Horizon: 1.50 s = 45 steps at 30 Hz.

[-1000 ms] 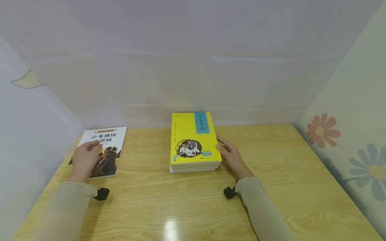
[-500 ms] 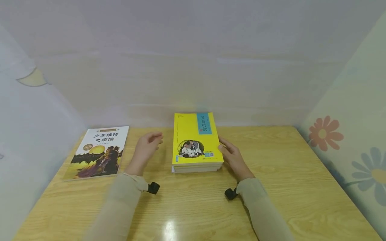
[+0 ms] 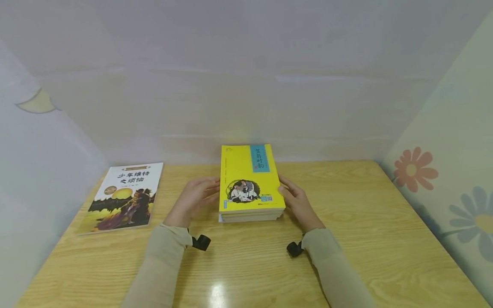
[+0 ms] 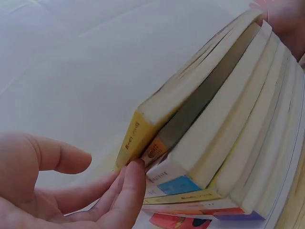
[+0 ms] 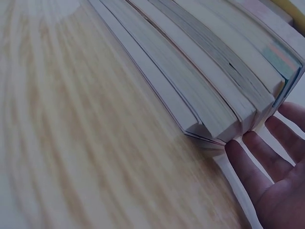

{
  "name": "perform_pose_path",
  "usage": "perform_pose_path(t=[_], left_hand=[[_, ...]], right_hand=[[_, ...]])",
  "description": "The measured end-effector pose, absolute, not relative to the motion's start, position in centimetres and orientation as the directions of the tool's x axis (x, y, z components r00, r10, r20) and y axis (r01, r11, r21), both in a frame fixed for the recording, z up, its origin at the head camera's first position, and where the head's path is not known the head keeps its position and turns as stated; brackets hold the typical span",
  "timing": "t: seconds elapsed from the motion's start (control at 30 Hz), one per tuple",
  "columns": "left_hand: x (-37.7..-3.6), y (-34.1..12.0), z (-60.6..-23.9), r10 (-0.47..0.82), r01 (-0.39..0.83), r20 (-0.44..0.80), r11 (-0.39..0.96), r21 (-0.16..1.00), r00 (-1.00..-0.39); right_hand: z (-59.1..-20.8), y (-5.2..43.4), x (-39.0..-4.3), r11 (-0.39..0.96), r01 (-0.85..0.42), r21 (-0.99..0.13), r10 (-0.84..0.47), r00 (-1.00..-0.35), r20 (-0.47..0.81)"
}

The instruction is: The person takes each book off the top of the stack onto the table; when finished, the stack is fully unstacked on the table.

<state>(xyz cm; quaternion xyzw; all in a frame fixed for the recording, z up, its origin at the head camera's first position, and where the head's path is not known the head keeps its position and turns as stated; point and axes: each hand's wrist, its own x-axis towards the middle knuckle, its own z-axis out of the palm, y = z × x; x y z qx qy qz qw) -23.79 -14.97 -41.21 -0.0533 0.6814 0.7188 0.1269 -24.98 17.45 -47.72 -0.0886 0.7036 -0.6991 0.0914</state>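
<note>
A stack of several books [image 3: 252,216] stands at the middle of the table, topped by a yellow book [image 3: 240,169] with a blue title panel. My left hand [image 3: 191,200] is at the stack's left side. In the left wrist view its fingertips [image 4: 136,171] touch the spines just below the yellow one, and the thumb stays apart from the books. At the opposite side is my right hand [image 3: 299,206]; its spread, nearly straight fingers [image 5: 245,164] touch the book edges in the right wrist view. Lower spines are partly hidden behind the left fingers.
Another book [image 3: 129,182], white above with a dark and yellow picture below, lies flat at the table's left. The wooden table [image 3: 246,265] ends at a pale back wall [image 3: 246,94] close behind the stack. A flower-patterned panel [image 3: 446,171] borders the right side.
My left hand has left the book at the left and moved right to the stack's left side. My right hand has stayed at the stack's right side.
</note>
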Motion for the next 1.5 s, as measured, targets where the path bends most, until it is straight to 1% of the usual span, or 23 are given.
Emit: perform_pose_path(t=[0.1,0.23,0.37,0.5,0.7,0.87,0.93,1.07,1.2,1.27,1.4,1.5], left_hand=[[-23.8,-14.7,-41.1,0.136,-0.275,-0.262,-0.086,0.958,-0.955],[-24.0,-14.4,-41.2,0.176,-0.26,-0.233,-0.15,0.954,-0.956],[-23.9,-14.3,-41.1,0.197,-0.242,-0.204,-0.194,0.95,-0.959],[-23.7,-14.4,-41.2,0.24,-0.242,-0.193,-0.194,0.951,-0.951],[-23.5,-13.9,-41.4,0.298,-0.183,-0.129,-0.164,0.969,-0.946],[-23.4,-13.7,-41.6,0.264,-0.184,-0.133,-0.177,0.967,-0.955],[-23.4,-13.8,-41.6,0.248,-0.187,-0.136,-0.196,0.962,-0.959],[-23.4,-14.3,-41.3,0.237,-0.162,-0.108,-0.225,0.961,-0.966],[-23.4,-15.1,-40.7,0.24,-0.139,-0.081,-0.239,0.961,-0.967],[-23.4,-15.7,-40.4,0.234,-0.137,-0.077,-0.253,0.958,-0.969],[-23.4,-17.3,-39.7,0.212,-0.133,-0.071,-0.297,0.946,-0.975],[-23.2,-18.7,-39.1,0.203,-0.127,-0.055,-0.364,0.923,-0.978]], right_hand=[[-47.6,17.6,-24.8,0.0,0.0,-1.0,-0.243,-0.97,0.0],[-47.4,17.9,-24.4,-0.008,0.004,-1.0,-0.225,-0.974,-0.002],[-47.4,18.0,-24.4,-0.01,0.007,-1.0,-0.247,-0.969,-0.004],[-47.5,17.9,-24.5,-0.01,0.015,-1.0,-0.255,-0.967,-0.011],[-47.4,17.8,-24.4,-0.006,0.02,-1.0,-0.24,-0.971,-0.018],[-47.1,17.6,-24.3,-0.027,0.044,-0.999,-0.235,-0.971,-0.037],[-46.9,17.5,-24.3,-0.014,0.049,-0.999,-0.225,-0.973,-0.045],[-46.8,17.2,-24.3,-0.008,0.045,-0.999,-0.224,-0.974,-0.042],[-46.6,17.1,-24.3,-0.091,0.072,-0.993,-0.256,-0.966,-0.047],[-46.5,17.0,-24.2,-0.105,0.09,-0.99,-0.258,-0.964,-0.06],[-46.0,16.8,-24.2,-0.066,0.098,-0.993,-0.243,-0.967,-0.079],[-45.6,16.7,-24.2,-0.059,0.109,-0.992,-0.236,-0.967,-0.093]])
